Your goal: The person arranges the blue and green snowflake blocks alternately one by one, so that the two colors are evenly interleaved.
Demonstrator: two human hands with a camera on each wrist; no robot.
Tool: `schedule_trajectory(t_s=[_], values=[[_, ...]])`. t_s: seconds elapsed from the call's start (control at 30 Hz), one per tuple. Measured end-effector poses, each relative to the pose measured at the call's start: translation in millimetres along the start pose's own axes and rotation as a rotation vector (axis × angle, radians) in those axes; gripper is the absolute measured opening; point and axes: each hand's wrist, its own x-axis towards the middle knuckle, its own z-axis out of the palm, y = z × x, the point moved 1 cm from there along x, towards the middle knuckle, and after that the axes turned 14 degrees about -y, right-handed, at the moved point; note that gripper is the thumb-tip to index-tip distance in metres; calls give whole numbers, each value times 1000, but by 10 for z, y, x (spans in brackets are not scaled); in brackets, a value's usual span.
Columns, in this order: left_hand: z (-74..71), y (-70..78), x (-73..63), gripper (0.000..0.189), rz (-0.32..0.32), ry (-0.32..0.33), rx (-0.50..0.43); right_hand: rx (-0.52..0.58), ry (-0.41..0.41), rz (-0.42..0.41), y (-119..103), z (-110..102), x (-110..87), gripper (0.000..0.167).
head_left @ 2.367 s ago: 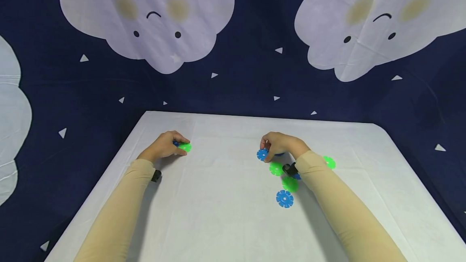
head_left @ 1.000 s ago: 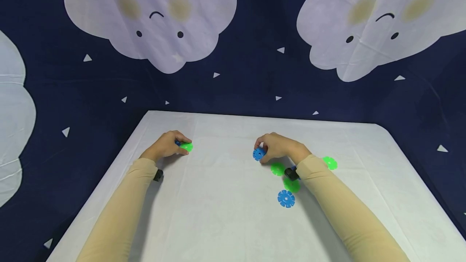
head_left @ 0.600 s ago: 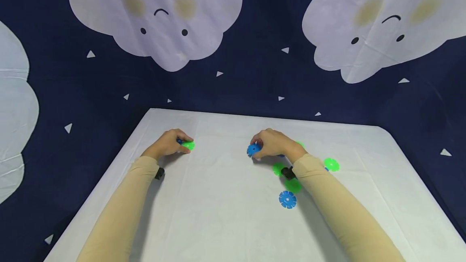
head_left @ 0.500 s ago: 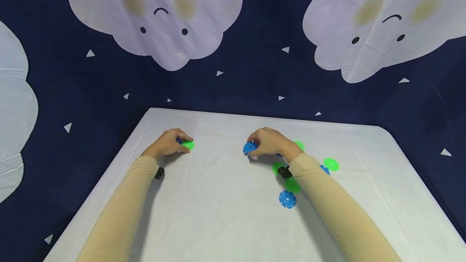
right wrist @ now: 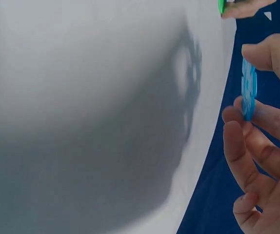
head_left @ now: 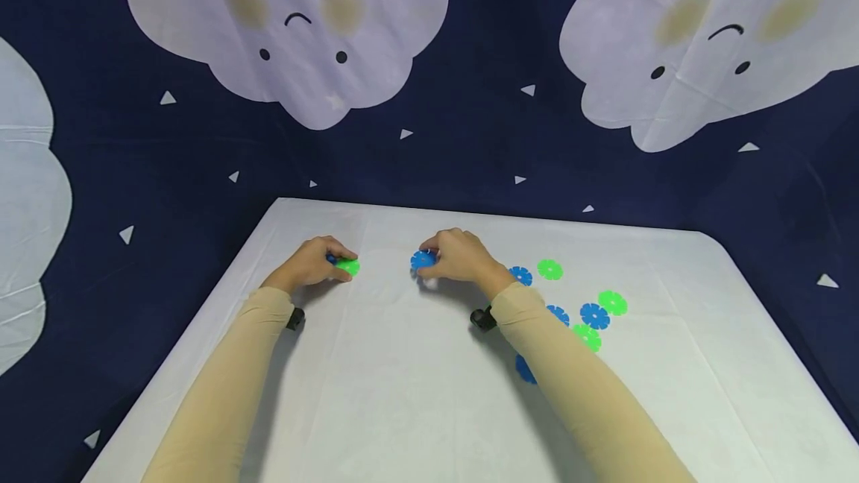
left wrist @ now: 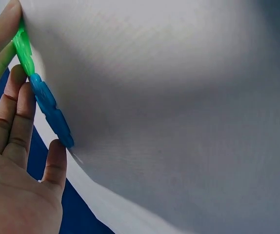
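Note:
My left hand rests at the left of the table and pinches a green notched plastic disc. A blue notched disc lies edge to edge with it under my fingers; whether the two are interlocked I cannot tell. In the head view the blue one is mostly hidden by the hand. My right hand, near the middle, pinches another blue notched disc between thumb and fingertips. Seen from the right wrist, this blue disc is edge-on and held above the table, its shadow falling on the cloth.
Loose discs lie on the white table at right: a blue disc, a green disc, a green disc, a blue disc and several more partly under my right forearm. A dark blue cloud-printed cloth hangs behind.
My right hand took hold of a blue disc by the loose pieces and carried it left toward my left hand. More loose discs are now uncovered. My left hand has stayed nearly still.

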Motion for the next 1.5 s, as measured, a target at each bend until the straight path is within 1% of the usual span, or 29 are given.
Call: schedule_trajectory(t_s=[0.2, 0.3, 0.5, 0.73, 0.9, 1.03, 1.33, 1.5], values=[[11, -39, -23, 46, 4, 5, -7, -14, 25, 14, -192, 97, 203, 52], [14, -56, -14, 45, 13, 13, 2, -12, 28, 37, -279, 161, 290, 53], [4, -19, 19, 45, 19, 11, 3, -10, 13, 79, -396, 294, 400, 55], [-6, -37, 22, 46, 7, 11, 4, -11, 34, 78, -518, 410, 518, 51], [3, -27, 14, 45, 10, 11, 10, -13, 25, 84, -602, 465, 562, 52], [8, -20, 7, 44, 10, 15, -4, -42, 10, 94, -660, 477, 576, 53], [19, -7, 6, 44, 6, 20, -4, -66, 0, 102, -721, 478, 585, 52], [9, -10, 7, 44, 11, 20, -1, -73, -7, 124, -739, 481, 610, 55]])
